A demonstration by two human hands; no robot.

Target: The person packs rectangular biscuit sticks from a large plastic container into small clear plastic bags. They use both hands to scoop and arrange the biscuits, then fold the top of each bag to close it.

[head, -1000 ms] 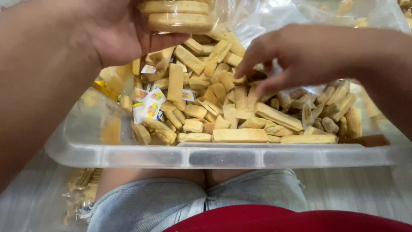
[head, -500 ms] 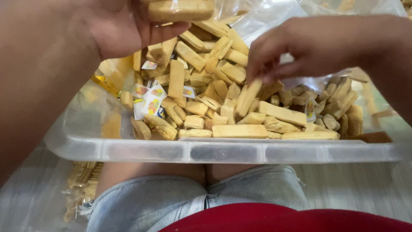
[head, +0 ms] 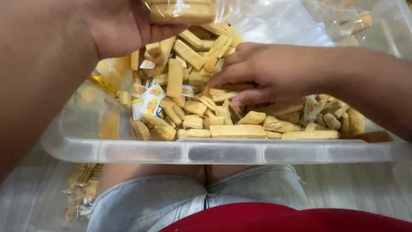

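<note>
Pale, translucent plastic forms the bin [head: 240, 151] that fills the middle of the view, resting above the person's knees in light denim shorts [head: 189, 202]. Inside it lies a loose heap of tan biscuit sticks [head: 201, 107], some long and flat, some broken into short chunks, piled thickest from the left-centre across to the right wall. At the left of the heap sit a few small printed paper packets [head: 148, 99], white with yellow and red, lying among the sticks. Above them the left hand [head: 124, 25] reaches in from the upper left, its fingers clenched around the mouth of a clear plastic bag [head: 266, 19] that already holds a stack of biscuit sticks at the top edge of the view; the bag spreads rightward over the far side of the bin. Further right, the right hand [head: 266, 73] lies palm down on the heap, fingers [head: 231, 77] curled into the sticks and pointing left; whether they actually pinch a stick I cannot tell, as the fingertips are buried among the pieces. More sticks lie just under and beside that hand, running to the bin's right wall.
</note>
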